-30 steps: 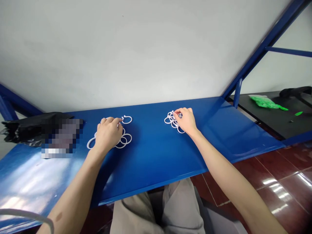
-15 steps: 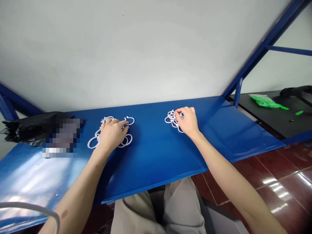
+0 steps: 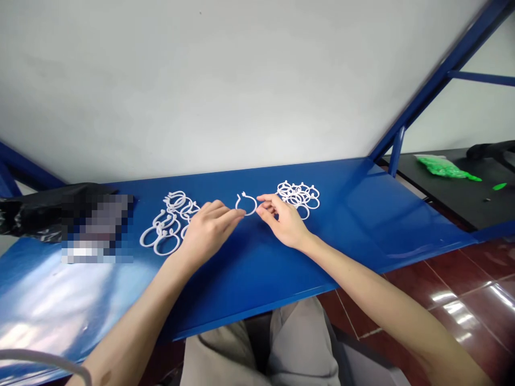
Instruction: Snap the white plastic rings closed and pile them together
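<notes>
A single white plastic ring point(image 3: 245, 204) with an open clasp is held over the blue table point(image 3: 249, 257) between both hands. My left hand point(image 3: 209, 228) pinches its left side with the fingertips. My right hand point(image 3: 281, 220) pinches its right side. A loose heap of open white rings point(image 3: 169, 228) lies just left of my left hand. A tighter heap of white rings point(image 3: 298, 194) lies just behind my right hand.
A black bag point(image 3: 36, 212) lies at the table's far left next to a blurred patch. A white wall stands behind the table. At the right a dark bench point(image 3: 454, 195) carries a green bag point(image 3: 440, 167). A blue frame post point(image 3: 396, 150) rises at the table's right corner.
Both hands left their heaps and came together at the middle. My left hand brought one ring from the left heap, and my right hand now grips its other side.
</notes>
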### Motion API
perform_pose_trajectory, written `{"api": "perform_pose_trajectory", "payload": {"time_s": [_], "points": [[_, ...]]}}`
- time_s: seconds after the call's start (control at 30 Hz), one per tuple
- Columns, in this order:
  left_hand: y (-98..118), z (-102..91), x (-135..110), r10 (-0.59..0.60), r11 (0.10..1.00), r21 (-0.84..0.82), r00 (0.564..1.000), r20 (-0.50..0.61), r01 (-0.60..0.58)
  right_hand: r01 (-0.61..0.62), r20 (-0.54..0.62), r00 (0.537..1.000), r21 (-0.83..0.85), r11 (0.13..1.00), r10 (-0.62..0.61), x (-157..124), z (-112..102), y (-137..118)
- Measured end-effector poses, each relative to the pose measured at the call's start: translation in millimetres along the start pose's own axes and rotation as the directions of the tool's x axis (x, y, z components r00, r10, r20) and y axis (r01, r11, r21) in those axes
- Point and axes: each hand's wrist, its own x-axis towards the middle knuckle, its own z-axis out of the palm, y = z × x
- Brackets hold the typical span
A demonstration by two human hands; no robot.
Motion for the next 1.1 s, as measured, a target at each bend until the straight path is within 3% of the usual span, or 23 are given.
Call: {"api": "perform_pose_trajectory", "payload": {"time_s": [0.1, 0.17, 0.3, 0.37, 0.6, 0.8, 0.97, 1.03, 1.1], "points": [[16.0, 6.6, 0.3, -0.001, 0.990, -0.144, 1.000, -0.021, -0.002, -0.053, -0.013, 0.998, 0.088, 0.995, 0.055, -0.7, 2.6, 0.4], [24.3, 9.8, 0.6, -0.107, 0.971, -0.218, 0.994, -0.033, 0.097, -0.037, -0.035, 0.999, 0.083, 0.996, 0.040, -1.4, 3.1, 0.2], [34.1, 12.4, 3.0, -0.453, 0.831, -0.367, 0.891, -0.013, 0.417, 0.075, -0.045, 0.996, 0.029, 0.997, -0.074, -3.7, 3.9, -2.6], [35.6, 13.1, 4.1, -0.507, 0.774, -0.417, 0.861, 0.046, 0.477, 0.114, -0.013, 0.993, -0.013, 0.993, -0.114, -4.7, 5.5, -3.5], [36.3, 17.2, -0.5, -0.468, 0.782, -0.434, 0.882, 0.063, 0.446, 0.296, -0.001, 0.953, -0.214, 0.931, -0.303, -10.0, 13.3, 3.0], [36.5, 17.6, -3.9, -0.422, 0.806, -0.419, 0.902, 0.089, 0.418, 0.450, 0.142, 0.891, -0.396, 0.800, -0.431, -16.2, 11.8, 5.4], [31.1, 3.6, 8.2, -0.354, 0.820, -0.401, 0.913, 0.205, 0.408, 0.381, 0.116, 0.922, -0.434, 0.816, -0.368, -3.3, 0.1, -1.8], [20.0, -8.9, 10.0, -0.304, 0.858, -0.338, 0.913, 0.273, 0.387, 0.289, 0.010, 0.946, -0.476, 0.831, -0.323, 5.2, -17.2, -0.7], [2.1, -22.0, 6.1, -0.295, 0.908, -0.220, 0.918, 0.265, 0.356, 0.142, -0.169, 0.948, -0.531, 0.836, -0.269, 10.0, -42.7, 6.1]]}}
